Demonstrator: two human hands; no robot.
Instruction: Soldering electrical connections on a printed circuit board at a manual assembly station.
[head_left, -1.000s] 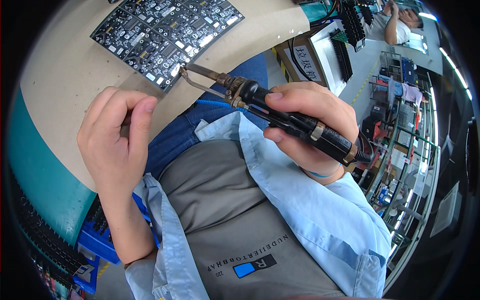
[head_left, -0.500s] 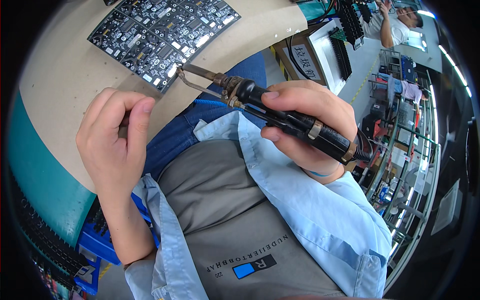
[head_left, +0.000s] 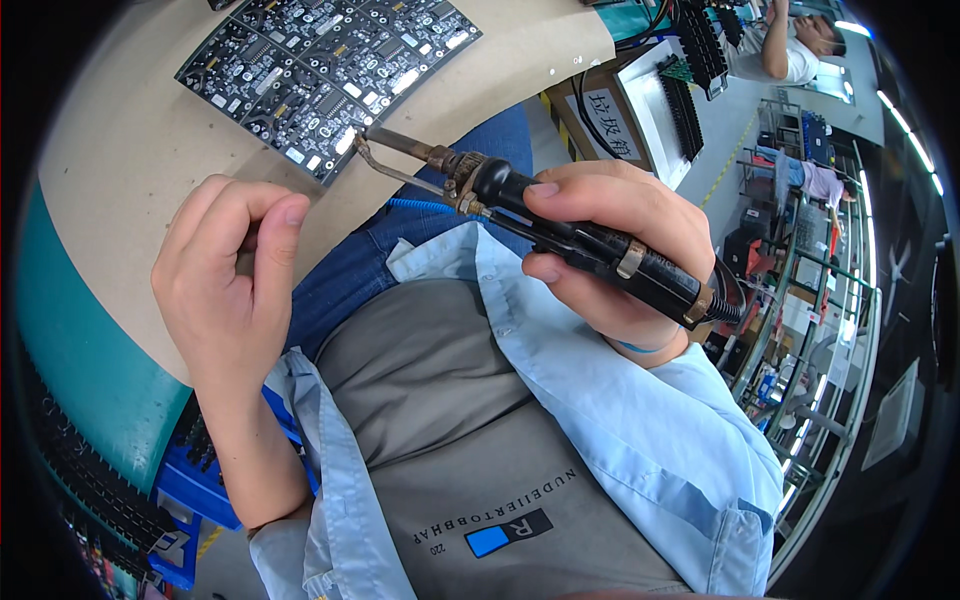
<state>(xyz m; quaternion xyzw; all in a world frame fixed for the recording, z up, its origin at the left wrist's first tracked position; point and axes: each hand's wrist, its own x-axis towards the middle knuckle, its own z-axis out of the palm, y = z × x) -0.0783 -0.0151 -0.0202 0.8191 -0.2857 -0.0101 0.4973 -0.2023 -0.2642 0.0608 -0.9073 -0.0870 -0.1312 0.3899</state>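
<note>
A black-handled soldering iron (head_left: 560,225) lies slanted across the middle of the view, its metal tip pointing toward ten o'clock and touching the near edge of the circuit board panel (head_left: 325,65). A thin bent wire runs beside the tip. The panel is black, dotted with small white and silver parts, lying flat on the beige bench (head_left: 120,160) at twelve o'clock.
</note>
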